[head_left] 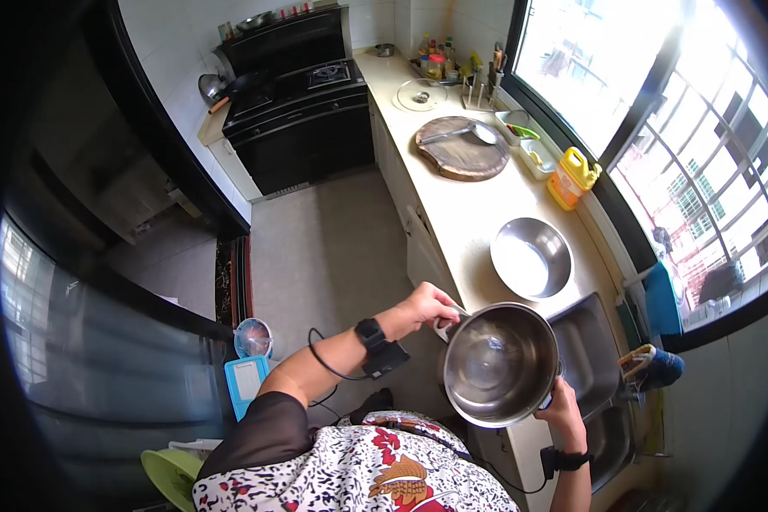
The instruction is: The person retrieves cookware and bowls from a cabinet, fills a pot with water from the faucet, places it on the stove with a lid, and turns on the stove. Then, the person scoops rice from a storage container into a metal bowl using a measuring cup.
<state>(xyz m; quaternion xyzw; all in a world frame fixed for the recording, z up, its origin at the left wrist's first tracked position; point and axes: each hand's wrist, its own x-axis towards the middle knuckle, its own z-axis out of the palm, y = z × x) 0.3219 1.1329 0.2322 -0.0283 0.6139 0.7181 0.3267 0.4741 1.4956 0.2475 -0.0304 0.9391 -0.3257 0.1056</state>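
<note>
A deep stainless steel pot [499, 367] is held up in front of my body, tilted so that its inside faces me. A little shiny wetness or glare shows on its bottom. My left hand [429, 305] is closed round the handle at the pot's left rim. At the lower right side, my right hand [563, 408] grips the opposite handle, which its fingers partly hide. Just beyond the pot, a steel basin [532, 258] rests on the counter. The double sink [584, 350] lies to the right, partly covered by the pot and my right arm.
Along the counter [478, 200] are a round wooden board [461, 154] with a ladle [482, 133], a glass lid [421, 96], a yellow jug [573, 177] and a knife rack [484, 85]. A black stove [303, 128] stands at the back. A bin [253, 338] sits on the floor at left.
</note>
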